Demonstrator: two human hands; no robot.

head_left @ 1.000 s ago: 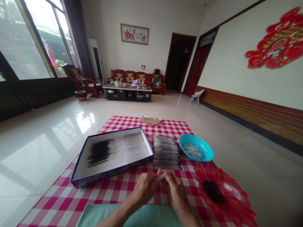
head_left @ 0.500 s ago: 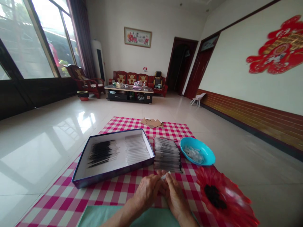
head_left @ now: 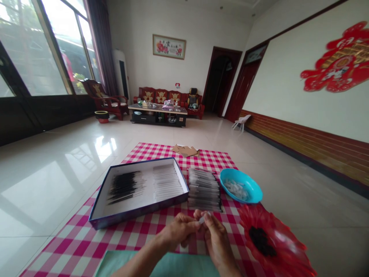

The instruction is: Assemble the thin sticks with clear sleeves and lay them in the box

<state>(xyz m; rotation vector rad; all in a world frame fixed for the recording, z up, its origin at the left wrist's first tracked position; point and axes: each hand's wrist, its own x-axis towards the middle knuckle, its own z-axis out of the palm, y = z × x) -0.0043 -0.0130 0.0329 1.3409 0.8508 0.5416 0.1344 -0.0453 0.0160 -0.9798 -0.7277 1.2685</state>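
Near the cloth's front edge, my left hand (head_left: 180,229) and my right hand (head_left: 216,234) meet, fingertips pinched together. Between them is a small whitish translucent piece (head_left: 201,220), mostly covered by the fingers. Just beyond lies a row of clear pen barrels with dark ends (head_left: 204,189). To the right, a blue bowl (head_left: 255,188) holds small whitish pieces (head_left: 236,189). Nearer on the right, a red flower-shaped dish (head_left: 288,242) has small black pieces (head_left: 261,240) at its centre.
A shallow box (head_left: 99,196) on the left holds black pen refills (head_left: 123,186) and clear tubes (head_left: 167,181). Torn cardboard (head_left: 186,151) lies at the far edge of the checked cloth (head_left: 138,154). Green fabric (head_left: 115,263) is at the front. A low table (head_left: 158,115) stands farther off.
My hands have drawn slightly apart, and my left hand has tilted, its thumb and finger now pinching at the whitish piece. The objects around them have not moved.
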